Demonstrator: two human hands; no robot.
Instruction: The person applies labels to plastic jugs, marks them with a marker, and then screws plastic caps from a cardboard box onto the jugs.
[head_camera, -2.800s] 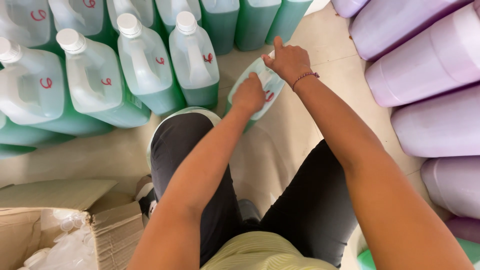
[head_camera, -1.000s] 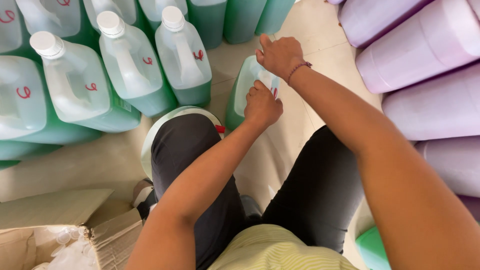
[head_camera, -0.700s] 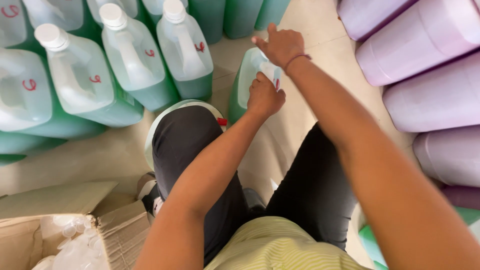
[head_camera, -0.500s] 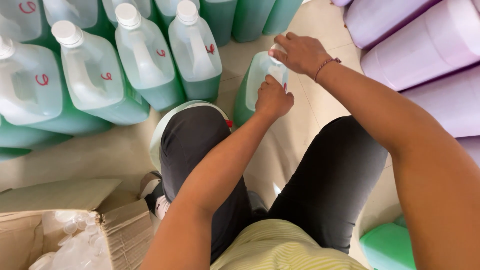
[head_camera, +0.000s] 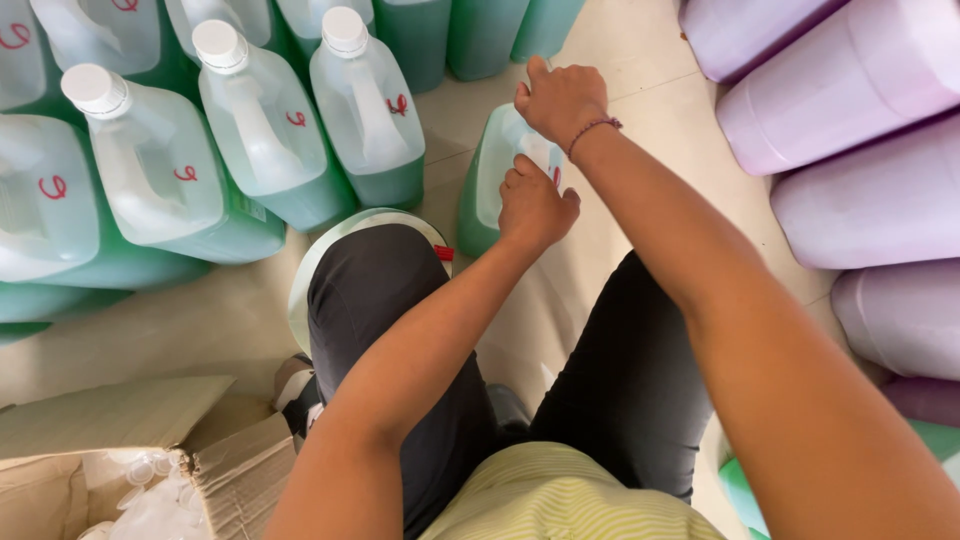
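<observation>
Both hands (head_camera: 545, 150) have shifted little, still gripping green jug (head_camera: 490, 190) beside bare floor (head_camera: 620, 220).

The person sits on the floor (head_camera: 640, 60) with knees forward. Directly ahead, between the knees, stands 1 jug (head_camera: 490, 185); the right hand (head_camera: 560, 98) rests on its top and the left hand (head_camera: 535, 205) sits just below, against its near side. To the left of it stand rows of capped jugs (head_camera: 270, 140), packed close together. Along the right lie large containers (head_camera: 870, 150), stacked on their sides. At the near left sits an open cardboard box (head_camera: 110, 450) with small caps (head_camera: 150, 490) in it.
</observation>
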